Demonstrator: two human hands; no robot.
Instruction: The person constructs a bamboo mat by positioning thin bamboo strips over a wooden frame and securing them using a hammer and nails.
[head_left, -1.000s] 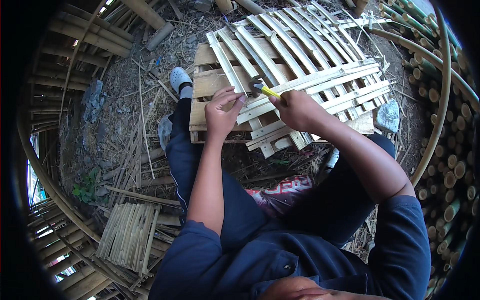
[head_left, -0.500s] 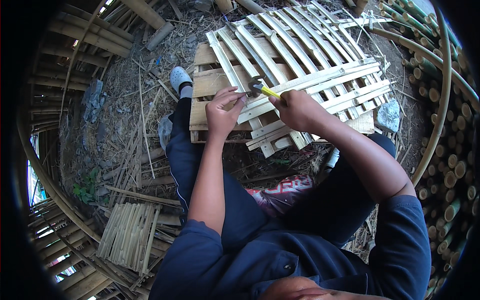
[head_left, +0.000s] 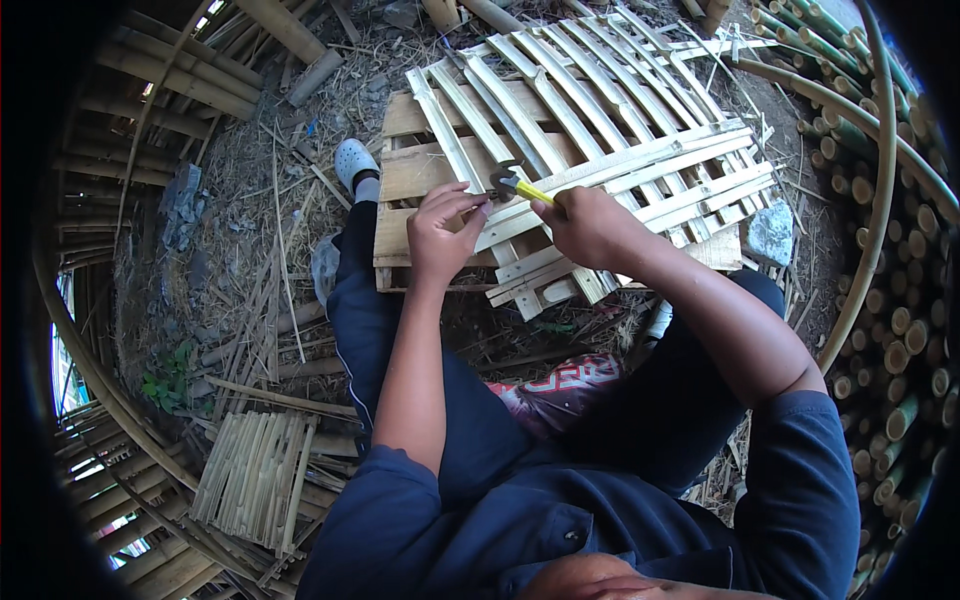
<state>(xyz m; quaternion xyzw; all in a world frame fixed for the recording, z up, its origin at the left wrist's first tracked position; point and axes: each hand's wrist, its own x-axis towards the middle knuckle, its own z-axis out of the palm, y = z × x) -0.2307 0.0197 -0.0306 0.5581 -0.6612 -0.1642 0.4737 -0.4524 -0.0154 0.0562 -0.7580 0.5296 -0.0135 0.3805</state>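
My right hand [head_left: 592,226] is closed round the yellow handle of a claw hammer [head_left: 532,191]. The hammer's dark head is right beside the fingertips of my left hand [head_left: 442,232]. Thumb and fingers of that hand are pinched on a small, thin, dark nail [head_left: 489,197], mostly hidden by the fingers. Both hands are at the left end of crosswise strips on a panel of split bamboo slats [head_left: 560,95]. The panel lies on a wooden pallet [head_left: 405,160] in front of me.
A grey stone block [head_left: 770,233] sits by the pallet's right corner. Cut bamboo poles [head_left: 905,330] are stacked at the right. A bundle of short bamboo strips [head_left: 250,470] lies at lower left. Dry straw and scraps cover the ground, and a bent pole [head_left: 868,240] arches at the right.
The whole view has shifted slightly. The hammer head has moved a little nearer to my left fingertips; both hands keep their grips.
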